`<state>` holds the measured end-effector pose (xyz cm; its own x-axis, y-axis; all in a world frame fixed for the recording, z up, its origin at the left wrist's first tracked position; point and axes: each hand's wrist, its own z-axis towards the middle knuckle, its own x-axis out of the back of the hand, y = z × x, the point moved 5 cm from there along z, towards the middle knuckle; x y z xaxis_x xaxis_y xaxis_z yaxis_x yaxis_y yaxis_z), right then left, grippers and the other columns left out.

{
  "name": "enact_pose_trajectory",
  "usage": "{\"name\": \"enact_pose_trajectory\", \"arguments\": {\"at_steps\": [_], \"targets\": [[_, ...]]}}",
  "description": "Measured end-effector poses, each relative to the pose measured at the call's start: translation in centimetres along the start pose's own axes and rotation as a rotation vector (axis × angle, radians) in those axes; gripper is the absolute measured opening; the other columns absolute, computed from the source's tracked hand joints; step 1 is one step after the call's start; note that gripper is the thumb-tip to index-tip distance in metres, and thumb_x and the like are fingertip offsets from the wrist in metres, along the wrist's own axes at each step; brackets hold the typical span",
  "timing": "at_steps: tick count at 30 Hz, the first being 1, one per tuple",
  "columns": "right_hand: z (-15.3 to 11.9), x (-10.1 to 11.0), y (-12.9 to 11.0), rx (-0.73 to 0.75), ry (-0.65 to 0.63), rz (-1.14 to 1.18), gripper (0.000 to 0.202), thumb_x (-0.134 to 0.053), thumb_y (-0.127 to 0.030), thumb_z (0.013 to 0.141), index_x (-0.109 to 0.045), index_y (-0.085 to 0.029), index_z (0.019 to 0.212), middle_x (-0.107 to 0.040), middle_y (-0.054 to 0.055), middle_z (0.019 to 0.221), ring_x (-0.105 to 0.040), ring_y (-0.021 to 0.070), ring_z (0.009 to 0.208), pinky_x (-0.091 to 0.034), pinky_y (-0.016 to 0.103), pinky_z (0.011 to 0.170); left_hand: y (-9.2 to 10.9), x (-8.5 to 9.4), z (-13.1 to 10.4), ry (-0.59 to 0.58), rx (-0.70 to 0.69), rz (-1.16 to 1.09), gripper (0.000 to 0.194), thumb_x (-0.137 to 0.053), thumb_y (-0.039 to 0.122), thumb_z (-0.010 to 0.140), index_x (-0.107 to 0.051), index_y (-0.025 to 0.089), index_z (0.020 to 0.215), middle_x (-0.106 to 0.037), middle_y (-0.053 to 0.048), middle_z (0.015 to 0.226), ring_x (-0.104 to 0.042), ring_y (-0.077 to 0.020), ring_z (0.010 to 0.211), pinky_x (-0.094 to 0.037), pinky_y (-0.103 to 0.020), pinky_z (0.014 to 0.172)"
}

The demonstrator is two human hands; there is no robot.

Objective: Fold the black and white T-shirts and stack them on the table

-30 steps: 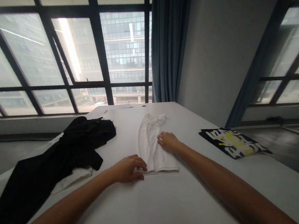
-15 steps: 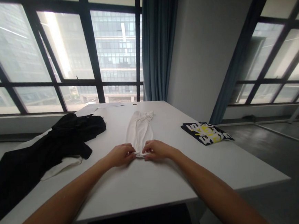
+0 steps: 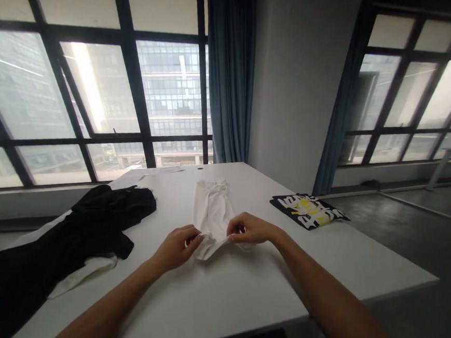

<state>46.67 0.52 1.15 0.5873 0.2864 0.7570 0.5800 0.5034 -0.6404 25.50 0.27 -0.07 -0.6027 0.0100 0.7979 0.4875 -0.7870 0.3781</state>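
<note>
At six o'clock, the left hand (image 3: 179, 247) and right hand (image 3: 248, 228) pinch the white cloth's near end between their fingers! That white cloth (image 3: 215, 206) (rather creased) stretches towards twelve on the worktop (image 3: 205, 306); black clothing (image 3: 100, 215) sprawls at ten, printed dark fabric (image 3: 307, 210) at two.

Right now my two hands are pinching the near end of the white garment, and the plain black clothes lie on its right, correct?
No, the head view shows the plain black clothes on the left of the white garment, whose near end your left hand and right hand do pinch.
</note>
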Motion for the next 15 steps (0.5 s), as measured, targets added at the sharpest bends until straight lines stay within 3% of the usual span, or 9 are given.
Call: {"name": "enact_pose_trajectory", "arguments": {"at_steps": [6, 12, 15], "targets": [[-0.1, -1.3, 1.5, -0.101, -0.258, 0.067, 0.044, -0.079, -0.050, 0.064, -0.074, -0.012, 0.086, -0.058, -0.002, 0.064, -0.048, 0.0089, 0.059, -0.035, 0.020, 0.053, 0.3, -1.1, -0.1, -0.010, 0.008, -0.078, 0.035, -0.045, 0.039, 0.095, -0.066, 0.016, 0.081, -0.062, -0.002, 0.073, -0.055, -0.0125, 0.065, -0.045, -0.025, 0.065], [0.7, -2.5, 1.2, -0.142, -0.189, -0.084, 0.049, -0.081, -0.047, 0.064, -0.072, -0.015, 0.101, -0.063, -0.001, 0.072, -0.052, 0.0095, 0.060, -0.039, 0.021, 0.056, 0.9, -2.6, -0.3, -0.130, -0.032, -0.220, 0.027, -0.050, 0.034, 0.094, -0.070, 0.017, 0.097, -0.071, -0.003, 0.084, -0.062, -0.0131, 0.071, -0.047, -0.024, 0.070], [1.0, -3.4, 1.4, -0.150, -0.232, -0.160, 0.037, -0.081, -0.037, 0.065, -0.074, -0.015, 0.094, -0.065, -0.001, 0.071, -0.054, 0.0101, 0.060, -0.040, 0.021, 0.056, 0.4, -3.0, -0.4, -0.131, 0.008, -0.144, 0.027, -0.051, 0.035, 0.094, -0.070, 0.018, 0.102, -0.070, -0.004, 0.088, -0.061, -0.0136, 0.072, -0.047, -0.026, 0.072]]}}
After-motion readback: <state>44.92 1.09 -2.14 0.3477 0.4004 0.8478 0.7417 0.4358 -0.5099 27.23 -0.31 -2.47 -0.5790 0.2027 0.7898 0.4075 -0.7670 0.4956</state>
